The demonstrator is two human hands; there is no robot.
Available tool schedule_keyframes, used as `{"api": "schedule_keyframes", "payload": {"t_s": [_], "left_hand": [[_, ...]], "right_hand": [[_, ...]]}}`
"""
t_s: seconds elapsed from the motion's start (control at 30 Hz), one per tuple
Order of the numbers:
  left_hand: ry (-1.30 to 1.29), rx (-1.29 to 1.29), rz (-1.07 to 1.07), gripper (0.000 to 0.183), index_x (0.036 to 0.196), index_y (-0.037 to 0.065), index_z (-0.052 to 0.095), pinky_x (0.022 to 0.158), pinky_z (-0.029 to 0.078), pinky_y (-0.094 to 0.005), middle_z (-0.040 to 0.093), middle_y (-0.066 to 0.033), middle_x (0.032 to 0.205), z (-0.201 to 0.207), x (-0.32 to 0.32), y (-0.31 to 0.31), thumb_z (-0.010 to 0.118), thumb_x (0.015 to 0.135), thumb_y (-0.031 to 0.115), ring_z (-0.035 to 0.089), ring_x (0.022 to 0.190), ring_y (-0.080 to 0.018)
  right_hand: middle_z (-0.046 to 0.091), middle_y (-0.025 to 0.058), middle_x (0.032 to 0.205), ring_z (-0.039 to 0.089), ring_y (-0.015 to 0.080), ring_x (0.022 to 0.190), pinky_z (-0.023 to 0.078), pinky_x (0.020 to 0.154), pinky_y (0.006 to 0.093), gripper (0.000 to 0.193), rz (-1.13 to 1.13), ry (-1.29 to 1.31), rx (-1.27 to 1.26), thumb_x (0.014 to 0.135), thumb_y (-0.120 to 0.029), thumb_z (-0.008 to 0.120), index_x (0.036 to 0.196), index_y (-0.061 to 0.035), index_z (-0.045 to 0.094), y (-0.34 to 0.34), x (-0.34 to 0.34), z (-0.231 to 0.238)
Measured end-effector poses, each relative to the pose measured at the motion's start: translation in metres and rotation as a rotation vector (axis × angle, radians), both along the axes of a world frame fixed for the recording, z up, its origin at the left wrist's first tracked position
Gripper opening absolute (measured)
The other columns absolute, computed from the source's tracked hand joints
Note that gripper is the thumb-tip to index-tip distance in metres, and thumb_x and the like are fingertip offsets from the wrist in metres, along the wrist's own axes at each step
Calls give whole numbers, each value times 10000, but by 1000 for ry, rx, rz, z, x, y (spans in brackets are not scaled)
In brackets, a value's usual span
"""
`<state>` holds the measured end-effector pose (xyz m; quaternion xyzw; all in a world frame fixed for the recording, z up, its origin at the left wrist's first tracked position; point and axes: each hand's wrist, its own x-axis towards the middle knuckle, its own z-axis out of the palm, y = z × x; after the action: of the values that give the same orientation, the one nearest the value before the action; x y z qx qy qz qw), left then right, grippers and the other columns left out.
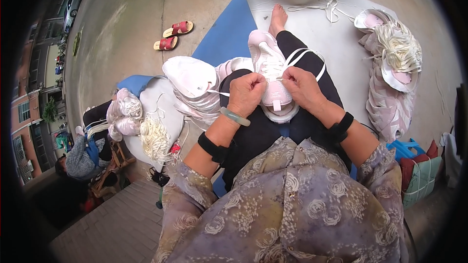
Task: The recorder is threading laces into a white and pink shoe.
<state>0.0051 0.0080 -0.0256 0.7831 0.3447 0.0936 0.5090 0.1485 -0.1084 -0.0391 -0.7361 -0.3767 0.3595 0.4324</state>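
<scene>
A pink and white sneaker upper [267, 57] rests between my knees with its padded collar and tongue tab showing. White lace [317, 61] runs through its eyelets, and a loose loop arcs out over my right knee. Close to the lacing, my left hand [246, 92] is closed in a pinch on the lace, and a strand trails from it to the left. Opposite it, across the tongue, my right hand [304, 87] also pinches the lace between thumb and fingers. The fingertips hide the exact spot where each grips.
Nested pink and white shoe uppers [196, 79] lie to my left. More uppers [389, 107] curve along my right, topped by a bundle of white laces [400, 48]. Red slippers [179, 28] sit beyond the blue and grey sheet [336, 39]. Another person [87, 158] sits far left.
</scene>
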Motion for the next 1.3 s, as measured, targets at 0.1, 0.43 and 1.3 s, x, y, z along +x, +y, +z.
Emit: {"api": "schedule_keyframes", "payload": {"t_s": [0.1,0.43,1.3], "left_hand": [[12,-214,83,93,862,-5,589,436,376,-161,544,28,662,-5,-4,-9,600,789,52,454,508,-16],[-93,-431,116,116,908,-8,587,389,349,-153,524,22,654,-5,-3,-5,591,804,43,422,461,-8],[-73,-519,117,168,951,-8,584,353,305,-164,487,36,611,-3,1,-6,573,791,42,381,421,-7]], "right_hand": [[583,155,716,581,331,708,446,632,407,127,21,-247,43,789,-142,513,772,-22,550,0,-13,1],[581,162,712,570,347,711,435,640,425,108,-42,-103,21,763,-136,527,751,-32,553,5,-10,-4],[585,110,723,572,213,654,446,608,297,124,-32,53,93,779,-130,545,816,-19,586,-8,4,-4]]}}
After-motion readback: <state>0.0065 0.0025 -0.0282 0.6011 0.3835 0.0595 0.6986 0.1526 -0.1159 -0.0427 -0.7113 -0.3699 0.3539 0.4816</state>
